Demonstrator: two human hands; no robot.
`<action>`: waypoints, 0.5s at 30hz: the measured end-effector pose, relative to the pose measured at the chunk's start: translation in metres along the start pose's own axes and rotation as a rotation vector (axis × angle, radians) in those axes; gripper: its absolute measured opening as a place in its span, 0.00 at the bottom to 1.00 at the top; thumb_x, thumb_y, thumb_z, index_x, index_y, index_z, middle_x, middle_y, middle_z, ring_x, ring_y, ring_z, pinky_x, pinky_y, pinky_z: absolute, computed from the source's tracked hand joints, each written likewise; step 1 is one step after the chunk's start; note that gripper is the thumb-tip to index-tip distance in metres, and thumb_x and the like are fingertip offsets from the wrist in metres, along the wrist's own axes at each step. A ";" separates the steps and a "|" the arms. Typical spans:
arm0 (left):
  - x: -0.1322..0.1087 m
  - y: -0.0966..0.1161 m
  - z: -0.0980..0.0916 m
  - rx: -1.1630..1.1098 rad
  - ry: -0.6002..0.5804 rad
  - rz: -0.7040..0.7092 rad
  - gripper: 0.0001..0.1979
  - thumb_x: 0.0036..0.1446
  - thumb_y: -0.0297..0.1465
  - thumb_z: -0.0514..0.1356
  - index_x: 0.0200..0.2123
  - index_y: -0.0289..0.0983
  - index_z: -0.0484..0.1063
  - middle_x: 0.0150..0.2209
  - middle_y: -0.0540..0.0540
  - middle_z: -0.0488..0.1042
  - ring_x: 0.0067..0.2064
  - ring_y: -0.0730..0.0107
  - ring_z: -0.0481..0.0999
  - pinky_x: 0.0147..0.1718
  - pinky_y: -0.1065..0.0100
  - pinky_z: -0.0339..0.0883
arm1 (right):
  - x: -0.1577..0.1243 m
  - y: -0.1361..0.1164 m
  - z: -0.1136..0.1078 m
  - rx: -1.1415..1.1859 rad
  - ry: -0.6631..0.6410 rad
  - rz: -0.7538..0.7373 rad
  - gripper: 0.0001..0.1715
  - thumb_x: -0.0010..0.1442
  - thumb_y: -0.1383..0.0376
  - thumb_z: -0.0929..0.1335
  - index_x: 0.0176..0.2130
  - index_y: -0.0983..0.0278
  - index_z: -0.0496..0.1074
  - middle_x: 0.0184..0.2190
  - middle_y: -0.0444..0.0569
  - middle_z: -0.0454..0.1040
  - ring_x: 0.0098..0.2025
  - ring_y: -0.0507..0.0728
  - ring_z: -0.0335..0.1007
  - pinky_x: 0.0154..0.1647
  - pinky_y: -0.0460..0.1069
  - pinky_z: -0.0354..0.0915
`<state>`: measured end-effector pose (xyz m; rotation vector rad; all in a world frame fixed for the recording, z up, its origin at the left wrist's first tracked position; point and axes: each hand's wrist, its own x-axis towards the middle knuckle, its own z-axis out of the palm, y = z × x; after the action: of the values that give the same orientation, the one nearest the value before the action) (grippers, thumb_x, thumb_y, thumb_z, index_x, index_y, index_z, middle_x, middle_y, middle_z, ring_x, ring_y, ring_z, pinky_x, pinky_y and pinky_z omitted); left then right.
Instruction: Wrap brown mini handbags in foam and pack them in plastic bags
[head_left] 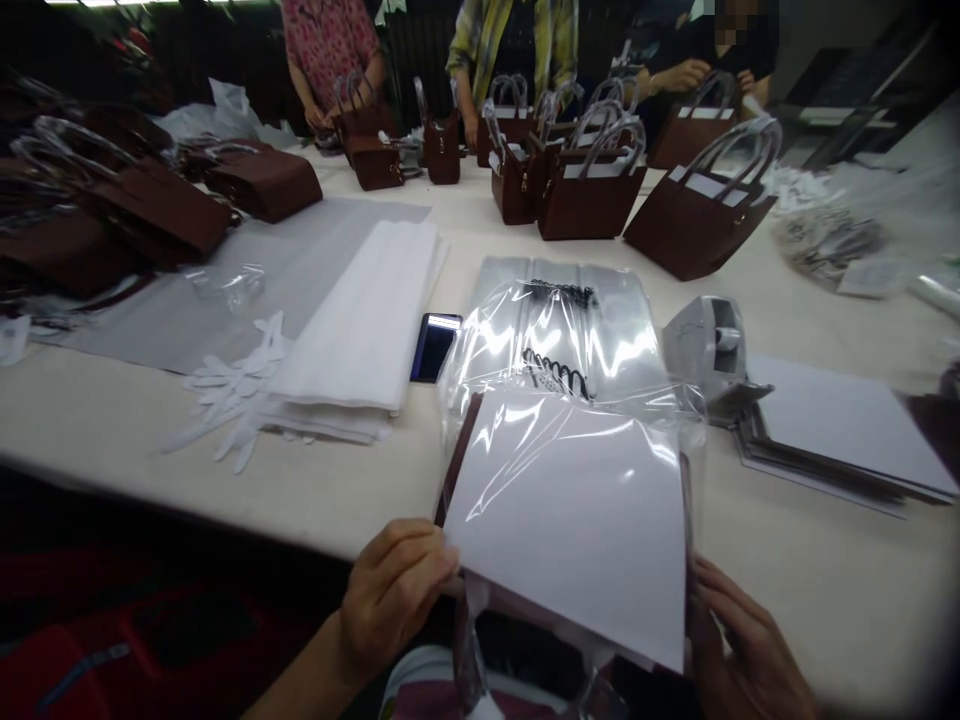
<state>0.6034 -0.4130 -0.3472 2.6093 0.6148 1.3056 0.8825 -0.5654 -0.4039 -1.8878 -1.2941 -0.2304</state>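
- While your left hand (pixel 401 582) pinches the brown handbag (pixel 458 462) near its left corner, your right hand (pixel 750 640) holds its right side.
- It lies at the table's (pixel 352 500) near edge, partly inside clear plastic (pixel 517 470).

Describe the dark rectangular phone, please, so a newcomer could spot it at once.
On the off-white table, find the folded white sheets and the glossy clear plastic bags. The dark rectangular phone lies between them, set apart by its screen's bright top strip.

Pale table (pixel 337 490), brown handbags (pixel 697 225), phone (pixel 435 352), white sheets (pixel 847 410)
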 end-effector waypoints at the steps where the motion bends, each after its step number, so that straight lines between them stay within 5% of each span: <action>1: -0.009 0.000 0.002 -0.003 0.017 -0.018 0.19 0.48 0.20 0.60 0.45 0.32 0.64 0.38 0.42 0.70 0.43 0.64 0.70 0.41 0.62 0.70 | -0.004 0.003 0.000 0.015 -0.002 0.023 0.10 0.57 0.62 0.65 0.38 0.64 0.70 0.43 0.51 0.72 0.42 0.59 0.70 0.43 0.53 0.65; 6: -0.045 -0.016 0.022 -0.091 -0.010 -0.469 0.28 0.55 0.29 0.55 0.58 0.35 0.50 0.59 0.33 0.52 0.57 0.54 0.58 0.40 0.61 0.70 | -0.011 0.004 -0.004 -0.049 -0.105 0.284 0.21 0.58 0.55 0.62 0.45 0.64 0.69 0.43 0.52 0.72 0.41 0.61 0.70 0.41 0.53 0.66; 10: -0.046 -0.025 0.036 -0.383 -0.070 -0.651 0.22 0.58 0.34 0.50 0.56 0.38 0.57 0.59 0.38 0.54 0.58 0.55 0.57 0.46 0.59 0.65 | -0.002 -0.001 -0.002 0.037 0.003 0.445 0.21 0.56 0.52 0.63 0.42 0.64 0.71 0.44 0.52 0.71 0.46 0.63 0.67 0.49 0.56 0.61; 13: -0.041 -0.022 0.047 -0.503 0.080 -0.853 0.16 0.59 0.34 0.49 0.48 0.38 0.67 0.53 0.42 0.65 0.54 0.60 0.64 0.52 0.59 0.60 | -0.002 0.008 0.005 0.160 0.061 0.601 0.21 0.53 0.52 0.65 0.38 0.66 0.70 0.44 0.53 0.71 0.43 0.62 0.68 0.44 0.55 0.64; 15: -0.040 -0.018 0.055 -0.540 0.252 -1.047 0.13 0.58 0.36 0.51 0.40 0.38 0.71 0.47 0.44 0.70 0.50 0.62 0.68 0.50 0.63 0.62 | -0.007 0.020 0.011 0.254 -0.011 0.675 0.23 0.50 0.50 0.67 0.36 0.66 0.69 0.42 0.53 0.72 0.39 0.61 0.70 0.36 0.52 0.67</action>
<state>0.6208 -0.4115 -0.4153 1.3323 1.2154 1.1618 0.8926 -0.5655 -0.4255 -1.9812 -0.5954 0.2833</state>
